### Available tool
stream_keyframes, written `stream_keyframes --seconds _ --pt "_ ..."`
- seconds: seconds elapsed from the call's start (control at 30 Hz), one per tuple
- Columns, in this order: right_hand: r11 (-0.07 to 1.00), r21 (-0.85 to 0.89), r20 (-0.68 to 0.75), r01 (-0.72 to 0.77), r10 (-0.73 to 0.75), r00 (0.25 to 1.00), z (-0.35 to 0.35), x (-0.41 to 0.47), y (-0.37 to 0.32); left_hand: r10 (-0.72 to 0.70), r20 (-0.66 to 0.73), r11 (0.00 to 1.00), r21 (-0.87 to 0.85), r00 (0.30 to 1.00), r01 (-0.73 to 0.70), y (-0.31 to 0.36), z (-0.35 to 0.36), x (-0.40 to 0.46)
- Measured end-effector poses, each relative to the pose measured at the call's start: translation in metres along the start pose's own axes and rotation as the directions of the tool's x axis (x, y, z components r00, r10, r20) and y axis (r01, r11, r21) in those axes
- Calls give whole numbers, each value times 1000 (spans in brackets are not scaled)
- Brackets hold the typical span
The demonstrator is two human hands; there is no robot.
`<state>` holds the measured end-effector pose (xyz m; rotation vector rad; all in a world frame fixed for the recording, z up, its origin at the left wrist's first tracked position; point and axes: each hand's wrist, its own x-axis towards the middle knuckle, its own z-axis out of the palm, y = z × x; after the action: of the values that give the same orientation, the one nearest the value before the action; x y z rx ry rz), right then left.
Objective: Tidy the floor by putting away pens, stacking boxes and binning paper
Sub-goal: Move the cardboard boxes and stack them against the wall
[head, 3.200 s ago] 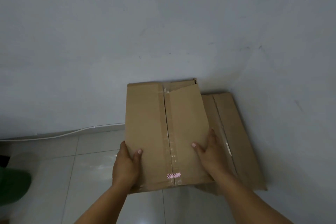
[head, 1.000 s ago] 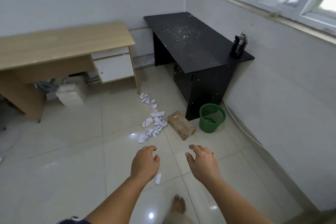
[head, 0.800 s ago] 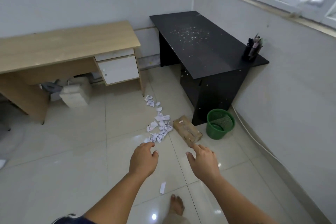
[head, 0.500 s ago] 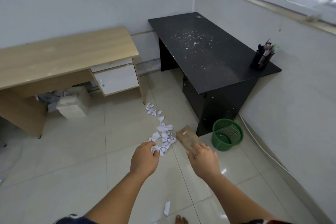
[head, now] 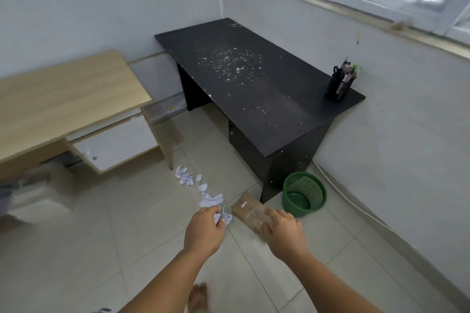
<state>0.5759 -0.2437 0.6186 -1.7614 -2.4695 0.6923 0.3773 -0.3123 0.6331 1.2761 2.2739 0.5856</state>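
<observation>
Item: bare foot point(head: 197, 296), at 6 o'clock, on the tiled floor point(head: 76, 249).

Item: left hand point(head: 203, 231), fingers loosely curled, holding nothing; right hand point(head: 283, 232), fingers bent and slack, also holding nothing. Both hang in the air above the floor.

Item: small cardboard box point(head: 248, 211), brown, flat, taped along its seam, lying on the floor at 12 o'clock from the hands, partly hidden by the right hand.

Item: crumpled paper point(head: 201, 190), white scraps in a loose trail toward 11 o'clock.

Item: green bin point(head: 305, 194), mesh, at 1 o'clock beside the black desk point(head: 254, 79).

Handling, as judged: stoop low, take the box by both long edges (the tape looks slippery), lift level.

Item: pen holder point(head: 339, 84), on the desk's right corner, at 2 o'clock.
</observation>
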Motion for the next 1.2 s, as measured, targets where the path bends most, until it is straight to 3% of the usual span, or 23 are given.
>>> stream_keyframes --seconds 0.43,0.6,0.8,0.97,1.2 --pt "915 165 -109 -369 389 915 17 36 -27 251 293 956 76 923 -285 -9 9 129" --pt "863 218 -95 -455 483 871 33 32 -13 263 434 941 83 862 -329 -10 48 143" --pt "848 223 -79 -481 507 858 68 54 9 240 489 936 112 839 -333 -30 88 164" --pt "853 241 -110 -463 498 860 139 101 52 263 460 927 123 848 -354 -63 164 210" --pt "840 190 -121 -507 533 837 291 169 132 292 422 929 88 858 -359 -127 311 275"
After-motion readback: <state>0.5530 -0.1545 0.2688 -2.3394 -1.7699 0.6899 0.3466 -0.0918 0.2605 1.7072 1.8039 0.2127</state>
